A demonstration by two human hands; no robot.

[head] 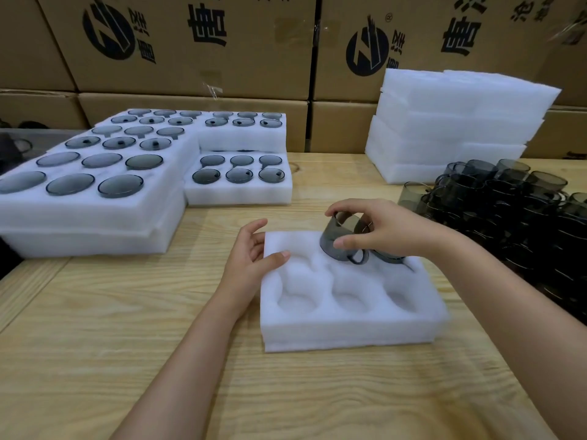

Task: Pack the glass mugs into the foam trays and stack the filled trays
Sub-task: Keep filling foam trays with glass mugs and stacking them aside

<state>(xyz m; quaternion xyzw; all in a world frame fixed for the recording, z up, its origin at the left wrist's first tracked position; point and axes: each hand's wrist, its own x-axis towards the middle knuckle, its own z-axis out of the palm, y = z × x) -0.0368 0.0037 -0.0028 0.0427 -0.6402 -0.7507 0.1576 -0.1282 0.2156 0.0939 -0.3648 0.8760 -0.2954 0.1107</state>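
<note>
filled trays (95, 192): at 10 o'clock from the work tray, well apart. Two stacks side by side, dark glass showing in every pocket I can see.
table (127, 344): pale wood, carries everything.
left hand (251, 255): at the tray's 10 o'clock corner. Thumb lies over the top face, fingers loosely curved against the left wall. Holds the tray steady, carries no mug.
foam tray (349, 315): work tray, two rows of three pockets. Near row bare, far-left pocket bare.
mug (338, 244): the one in hand, at 12 o'clock in the tray over the far-middle pocket. Base is in the pocket mouth, body tilted, not seated flat as far as I can judge. Handle sticks out toward 4 o'clock.
key relation: mug axis is near vertical and sits directly under the fingers, so the move left is straight down. I'd guess the handle has to line up with the pocket's side slot first.
right hand (384, 228): nearer hand, comes in from 3 o'clock. Grips the mug from above, thumb on the near wall, fingers over the far rim.
seated mug (389, 256): far-right pocket, just beside the held one, partly hidden by the right hand.
spare foam (451, 122): white stack at 1 o'clock, well apart.
loose mugs (508, 198): dark pile at 2 to 3 o'clock, close to the right forearm.
cardboard boxes (222, 58): wall of cartons along 12 o'clock.
progress: early on this tray, by my read one seated, one going in, four pockets to fill.
</note>
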